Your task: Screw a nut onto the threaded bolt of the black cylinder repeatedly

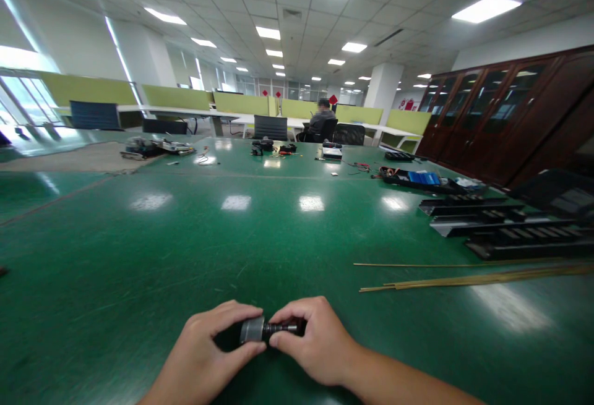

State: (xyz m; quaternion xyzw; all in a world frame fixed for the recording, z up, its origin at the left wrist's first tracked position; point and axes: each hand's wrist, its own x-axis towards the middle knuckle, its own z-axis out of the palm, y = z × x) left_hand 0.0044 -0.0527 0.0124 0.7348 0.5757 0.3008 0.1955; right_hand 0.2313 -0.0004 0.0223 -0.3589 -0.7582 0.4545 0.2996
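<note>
A small cylindrical metal part point(253, 329), grey and wide at its left end, lies level just above or on the green table point(185, 238). A thinner dark ribbed shaft point(275, 328) extends from its right side. My left hand point(211, 346) grips the wide grey end between thumb and fingers. Thumb and fingers of my right hand point(318, 340) close round the shaft end, hiding part of it. Both hands are close together near the table's front edge.
Thin brass-coloured rods point(431, 282) lie to the right. Behind them sit black metal channels point(520, 241) and a tray with blue items point(422, 177). Electronic parts point(148, 146) lie at the far left. A person point(322, 122) sits beyond the table.
</note>
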